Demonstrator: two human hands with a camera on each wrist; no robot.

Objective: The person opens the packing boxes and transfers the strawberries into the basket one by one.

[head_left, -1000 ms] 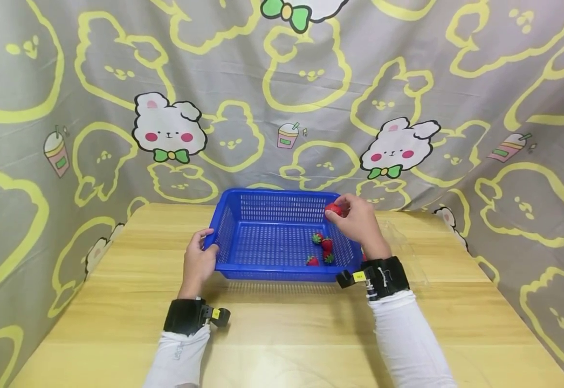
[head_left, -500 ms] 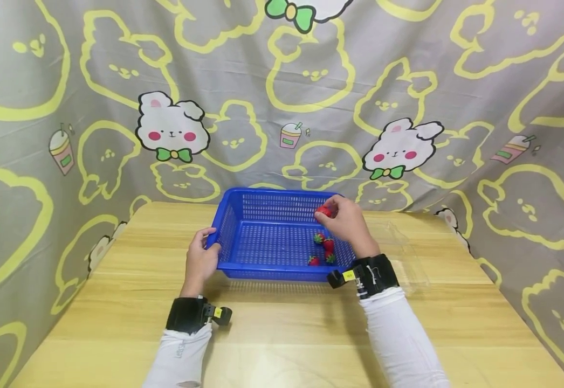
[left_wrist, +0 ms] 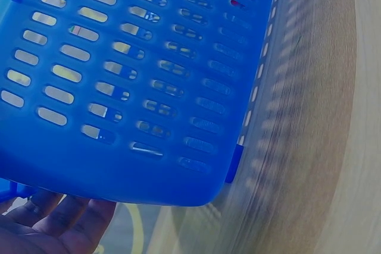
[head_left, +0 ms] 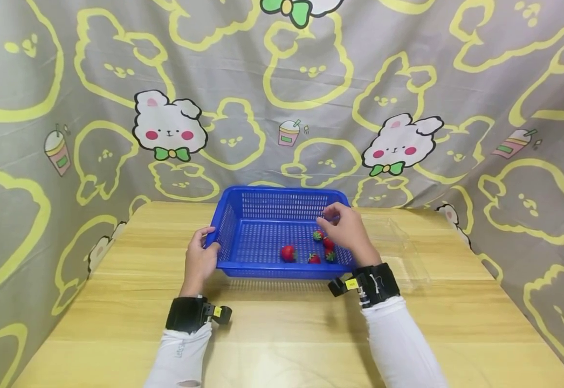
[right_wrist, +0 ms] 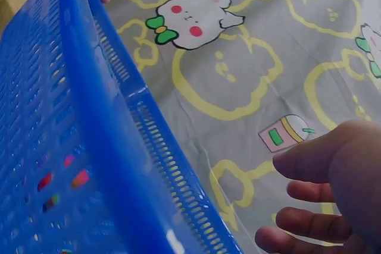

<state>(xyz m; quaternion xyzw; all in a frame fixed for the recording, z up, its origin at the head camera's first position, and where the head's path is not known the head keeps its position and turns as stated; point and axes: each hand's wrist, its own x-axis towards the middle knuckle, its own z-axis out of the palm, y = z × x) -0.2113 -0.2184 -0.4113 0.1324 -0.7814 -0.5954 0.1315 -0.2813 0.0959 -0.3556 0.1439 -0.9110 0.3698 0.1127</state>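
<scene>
A blue mesh plastic basket (head_left: pixel 258 266) stands on the table. My left hand (head_left: pixel 200 261) grips its left rim; in the left wrist view several fingers (left_wrist: pixel 89 221) show under the basket's edge (left_wrist: pixel 119 173). Over the right end hovers my right hand (head_left: pixel 349 230), its fingers parted and holding nothing. The right wrist view also shows that hand (right_wrist: pixel 333 191) with a gap between thumb and fingers. A large red strawberry (head_left: pixel 288 253) lies on the basket floor, left of several smaller ones, among them a strawberry (head_left: pixel 314 259) near the front wall. The right hand may hide others.
A clear plastic container (head_left: pixel 403 242) sits on the wooden table (head_left: pixel 272 328) just right of the basket, partly behind the right forearm. Close behind the basket hangs a grey patterned curtain (head_left: pixel 243 64), which also encloses both sides.
My right hand carried a strawberry leftward over the basket and let it go. That strawberry now lies on the basket floor, and the fingers have parted. The left hand stays on the rim.
</scene>
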